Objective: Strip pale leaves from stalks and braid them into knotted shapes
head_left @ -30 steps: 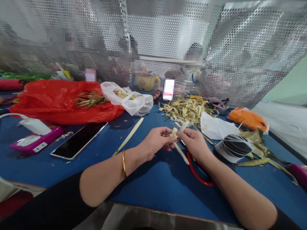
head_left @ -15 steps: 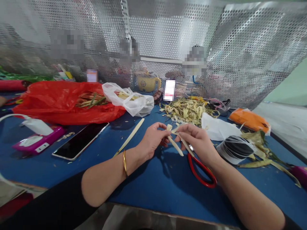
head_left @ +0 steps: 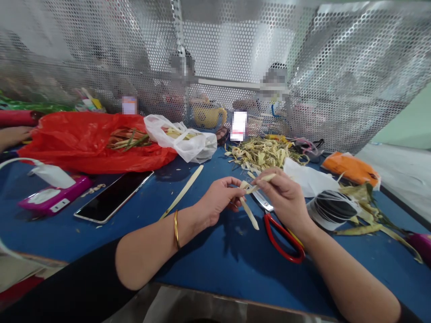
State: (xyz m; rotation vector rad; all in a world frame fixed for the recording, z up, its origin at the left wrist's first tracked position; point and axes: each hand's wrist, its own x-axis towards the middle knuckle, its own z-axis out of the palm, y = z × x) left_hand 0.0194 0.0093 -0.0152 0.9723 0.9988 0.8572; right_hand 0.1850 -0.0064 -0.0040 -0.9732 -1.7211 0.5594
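My left hand [head_left: 220, 200] pinches a folded pale leaf strip [head_left: 249, 214], one end of which hangs down below the fingers. Closed on another length of pale strip [head_left: 266, 178] is my right hand [head_left: 282, 195], just to the right. The strip runs between both hands. Scissors with red handles [head_left: 284, 249] lie on the blue table under my right hand, their metal blades partly showing between the hands. A long single strip [head_left: 184, 190] rests left of my left hand.
A dried leaf pile [head_left: 264, 152] lies ahead, with a thread spool [head_left: 332, 210] at the right. Further left are a phone [head_left: 112, 197], a purple power strip [head_left: 55, 195], a red bag [head_left: 74, 141] and a white bag [head_left: 195, 146]. Another person's hand [head_left: 15, 136] is at far left.
My right hand has turned and risen slightly, lifting its strip end from pointing down to pointing up right. More of the scissors shows. The other person's hand has come further into view.
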